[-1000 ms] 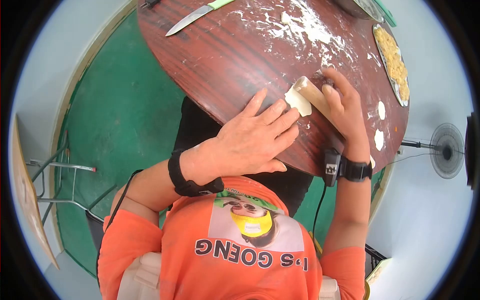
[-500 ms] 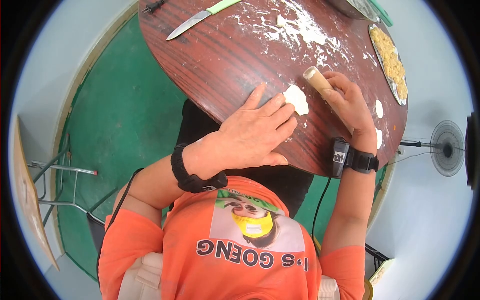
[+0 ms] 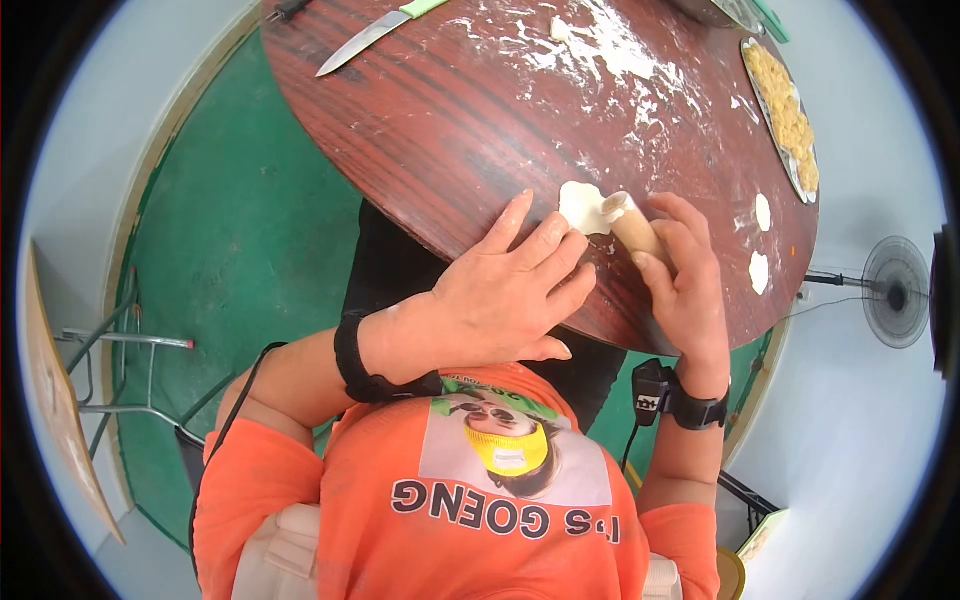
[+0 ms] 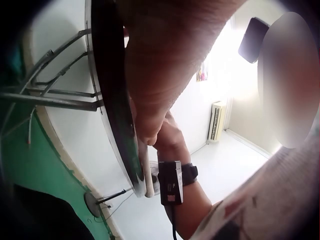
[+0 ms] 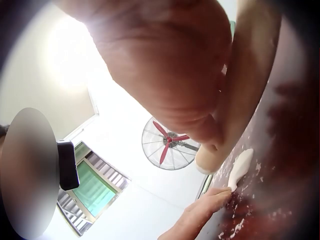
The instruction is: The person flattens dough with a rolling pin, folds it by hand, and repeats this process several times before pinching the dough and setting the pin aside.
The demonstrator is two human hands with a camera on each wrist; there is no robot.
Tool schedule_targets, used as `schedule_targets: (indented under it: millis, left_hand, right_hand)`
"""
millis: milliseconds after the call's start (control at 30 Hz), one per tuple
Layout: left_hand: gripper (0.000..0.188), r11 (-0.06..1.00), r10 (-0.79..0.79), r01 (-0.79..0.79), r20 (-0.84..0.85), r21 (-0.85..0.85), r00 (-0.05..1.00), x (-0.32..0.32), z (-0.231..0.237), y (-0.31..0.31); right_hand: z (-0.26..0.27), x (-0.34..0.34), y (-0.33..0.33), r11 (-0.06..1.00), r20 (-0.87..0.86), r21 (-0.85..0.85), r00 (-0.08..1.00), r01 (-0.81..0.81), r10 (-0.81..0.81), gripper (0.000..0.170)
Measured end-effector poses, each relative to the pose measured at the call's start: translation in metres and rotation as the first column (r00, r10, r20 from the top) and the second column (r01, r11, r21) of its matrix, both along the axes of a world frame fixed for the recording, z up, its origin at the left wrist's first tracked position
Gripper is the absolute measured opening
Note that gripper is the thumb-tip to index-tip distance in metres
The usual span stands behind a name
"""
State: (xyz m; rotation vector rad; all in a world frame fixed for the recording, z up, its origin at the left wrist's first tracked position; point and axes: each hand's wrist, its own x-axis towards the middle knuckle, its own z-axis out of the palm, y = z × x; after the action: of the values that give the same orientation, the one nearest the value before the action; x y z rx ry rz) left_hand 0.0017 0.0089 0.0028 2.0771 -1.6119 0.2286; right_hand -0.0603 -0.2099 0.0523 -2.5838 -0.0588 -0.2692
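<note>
A thin, flat piece of white dough [image 3: 582,207] lies on the dark red table near its front edge. My left hand [image 3: 500,290], fingers spread, touches the dough's lower edge with its fingertips. In my right hand [image 3: 690,280] is a wooden rolling pin [image 3: 634,228], gripped with thumb and curled fingers; its floury end is at the dough's right edge. The right wrist view shows the pin [image 5: 245,85] close up under the fingers, with the dough [image 5: 241,167] beyond its end and left fingers [image 5: 205,210] at it.
A green-handled knife [image 3: 372,38] lies at the table's far left. Loose flour [image 3: 620,50] covers the back middle. A plate of yellow food [image 3: 782,115] and a metal bowl [image 3: 712,12] stand at the right. Two small dough pieces [image 3: 763,212] [image 3: 759,272] lie near the right edge.
My right hand moved away from the dough with the pin, then came back nearer the table's front edge, bringing the pin's end to the dough. The left hand stays nearly in place.
</note>
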Motion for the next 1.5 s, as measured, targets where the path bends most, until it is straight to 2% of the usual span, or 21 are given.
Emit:
schedule_targets:
  millis: [33, 100, 133, 167, 233, 267, 433, 500, 533, 600, 700, 833, 900, 967, 1033, 1167, 1267, 1367, 1433, 1500]
  left_hand:
    - [0.074, 1.0, -0.002, 0.002, -0.002, 0.001, 1.0, 0.0, 0.0, 0.0]
    - [0.074, 0.999, 0.006, -0.006, -0.002, -0.032, 1.0, 0.002, -0.001, -0.001]
    - [0.074, 1.0, 0.006, -0.006, -0.004, -0.028, 1.0, 0.002, -0.001, -0.001]
    - [0.074, 1.0, 0.008, -0.008, 0.0, -0.01, 1.0, 0.002, -0.001, -0.001]
    - [0.073, 1.0, 0.003, -0.003, 0.002, 0.013, 1.0, 0.0, 0.0, -0.001]
    - [0.072, 1.0, 0.014, -0.014, 0.004, 0.018, 1.0, 0.001, 0.0, -0.001]
    - [0.071, 0.999, 0.032, -0.033, 0.024, 0.028, 0.999, 0.001, 0.003, -0.002]
    - [0.07, 0.999, 0.022, -0.023, 0.029, 0.035, 0.999, 0.003, 0.003, -0.001]
    - [0.07, 0.999, 0.029, -0.03, 0.026, 0.036, 0.999, 0.003, 0.002, -0.002]
    - [0.069, 0.999, 0.03, -0.03, 0.015, 0.013, 0.999, 0.003, 0.002, -0.001]
    - [0.069, 0.999, 0.031, -0.031, 0.019, 0.023, 0.999, 0.003, 0.001, -0.001]
    - [0.068, 0.999, 0.038, -0.038, 0.023, 0.028, 0.999, 0.003, 0.001, 0.0]
    - [0.069, 0.999, 0.044, -0.045, 0.024, 0.015, 0.999, 0.003, 0.001, -0.001]
    - [0.069, 0.999, 0.047, -0.047, 0.016, 0.006, 0.999, 0.004, -0.001, -0.001]
    - [0.069, 0.999, 0.05, -0.05, 0.011, 0.001, 0.999, 0.004, -0.002, -0.001]
    - [0.069, 0.999, 0.045, -0.045, 0.006, 0.016, 0.999, 0.005, 0.001, 0.0]
    - [0.069, 0.999, 0.043, -0.043, 0.003, 0.014, 0.999, 0.004, 0.0, -0.001]
    - [0.069, 0.999, 0.042, -0.042, 0.004, 0.004, 0.999, 0.005, 0.0, 0.0]
    - [0.069, 0.999, 0.041, -0.041, 0.003, 0.009, 0.999, 0.004, -0.001, 0.0]
    - [0.069, 0.999, 0.047, -0.047, -0.001, 0.005, 0.999, 0.004, 0.0, -0.001]
  right_hand:
    - [-0.004, 0.0, 0.001, 1.0, -0.002, 0.001, 1.0, 0.002, -0.002, 0.026]
    - [-0.011, 0.002, 0.006, 0.994, 0.022, -0.112, 1.0, 0.013, -0.01, 0.03]
    - [-0.012, 0.005, 0.008, 0.971, -0.015, -0.239, 1.0, -0.003, -0.001, 0.049]
    - [-0.014, 0.009, 0.007, 0.972, -0.017, -0.236, 1.0, -0.003, -0.001, 0.049]
    - [-0.017, 0.021, 0.004, 0.872, 0.045, -0.486, 0.998, 0.058, -0.041, 0.068]
    - [-0.021, 0.028, -0.006, 0.871, 0.037, -0.488, 0.998, 0.054, -0.042, 0.077]
    - [-0.024, 0.044, -0.034, 0.913, 0.008, -0.408, 1.0, 0.008, -0.005, 0.072]
    - [-0.015, 0.043, -0.032, 0.961, -0.006, -0.26, 0.995, -0.096, 0.098, 0.056]
    - [-0.01, 0.04, -0.028, 0.96, -0.009, -0.259, 0.994, -0.104, 0.105, 0.056]
    - [-0.002, 0.031, -0.017, 0.988, -0.059, -0.148, 0.998, -0.037, 0.028, 0.036]
    - [0.003, 0.027, -0.011, 0.992, -0.019, -0.122, 1.0, 0.022, -0.024, 0.027]
    - [0.008, 0.022, 0.005, 0.993, 0.046, -0.122, 0.999, -0.008, 0.014, 0.03]
    - [0.001, 0.023, 0.012, 0.949, 0.047, -0.305, 0.994, -0.084, 0.103, 0.033]
    - [-0.01, 0.025, 0.014, 0.948, 0.059, -0.316, 0.996, -0.046, 0.068, 0.035]
    - [-0.017, 0.027, 0.012, 0.916, 0.148, -0.398, 0.989, 0.053, 0.008, 0.033]
    - [-0.014, 0.028, -0.011, 0.933, 0.13, -0.359, 0.991, 0.033, 0.015, 0.03]
    - [-0.016, 0.033, -0.032, 0.977, 0.095, -0.183, 0.991, 0.105, -0.089, 0.024]
    - [-0.004, 0.029, -0.032, 0.972, 0.063, -0.189, 0.989, 0.14, -0.13, 0.024]
    - [0.007, 0.023, -0.016, 0.974, 0.061, -0.194, 0.992, 0.121, -0.111, 0.025]
    - [0.011, 0.017, 0.002, 0.978, 0.053, -0.208, 0.998, -0.008, 0.02, 0.026]
